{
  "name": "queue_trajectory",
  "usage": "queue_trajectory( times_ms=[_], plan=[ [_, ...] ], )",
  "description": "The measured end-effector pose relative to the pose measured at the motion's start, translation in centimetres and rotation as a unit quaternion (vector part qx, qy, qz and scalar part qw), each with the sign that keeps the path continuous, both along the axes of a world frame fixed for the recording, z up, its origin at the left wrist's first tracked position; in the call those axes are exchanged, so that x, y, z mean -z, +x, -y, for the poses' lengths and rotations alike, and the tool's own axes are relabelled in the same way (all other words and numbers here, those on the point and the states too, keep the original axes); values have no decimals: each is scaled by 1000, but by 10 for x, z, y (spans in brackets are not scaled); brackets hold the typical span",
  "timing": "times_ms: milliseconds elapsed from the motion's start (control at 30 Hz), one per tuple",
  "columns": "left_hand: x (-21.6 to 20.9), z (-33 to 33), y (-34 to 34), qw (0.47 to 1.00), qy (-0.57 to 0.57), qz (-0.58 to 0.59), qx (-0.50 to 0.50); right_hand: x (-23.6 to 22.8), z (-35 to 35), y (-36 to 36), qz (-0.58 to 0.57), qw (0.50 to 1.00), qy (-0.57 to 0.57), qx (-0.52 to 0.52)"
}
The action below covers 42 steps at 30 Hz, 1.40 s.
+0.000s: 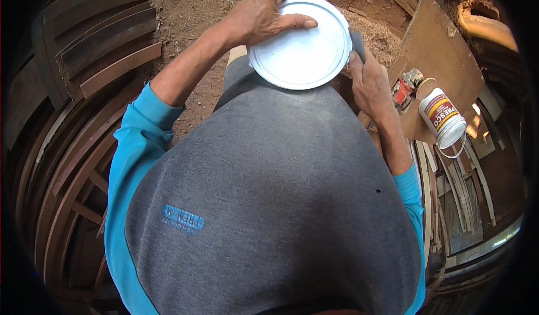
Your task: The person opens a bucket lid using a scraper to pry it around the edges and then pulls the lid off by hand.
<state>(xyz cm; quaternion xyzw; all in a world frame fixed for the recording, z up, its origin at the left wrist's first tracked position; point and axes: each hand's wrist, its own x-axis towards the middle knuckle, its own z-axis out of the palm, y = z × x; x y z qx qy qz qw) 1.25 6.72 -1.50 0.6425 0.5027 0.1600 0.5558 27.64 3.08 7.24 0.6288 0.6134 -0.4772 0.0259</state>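
A white round lid, smooth and ridged round its rim, is held up over my lap; whether a tub sits beneath it is hidden. My left hand grips the lid's upper left side, thumb lying across the top and the other fingers out of sight around the edge. At its right rim my right hand pinches a flat dark grey piece. That piece touches or nearly touches the rim, and I cannot make out whether it is a scraper or folded sandpaper.
On my right a brown board carries a red power tool with a round disc. A white tub with a wire handle lies tilted beside it. Wooden strips lie below, and dark wooden frames are stacked on my left.
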Motion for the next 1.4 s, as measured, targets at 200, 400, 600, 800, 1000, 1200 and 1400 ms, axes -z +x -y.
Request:
queue_trajectory(
  times_ms=[200,400,600,800,1000,1200,1400],
  plan=[
    [-18,25,6,974,33,0,-222,-2,0,4,0,1000,-6,-5],
    [-25,41,10,970,-97,16,-222,5,-1,12,-6,999,23,-45],
    [-12,45,7,980,-35,19,-196,1,-14,14,15,995,7,-94],
    [-12,43,5,984,-24,-6,-175,6,-18,21,20,990,28,-133],
    [-10,43,6,985,-4,-23,-172,1,-26,21,17,987,31,-156],
    [-11,43,6,984,-9,-30,-173,-3,-32,19,19,986,30,-160],
    [-13,44,7,983,-10,-34,-179,7,-35,15,23,987,46,-152]
  ],
)
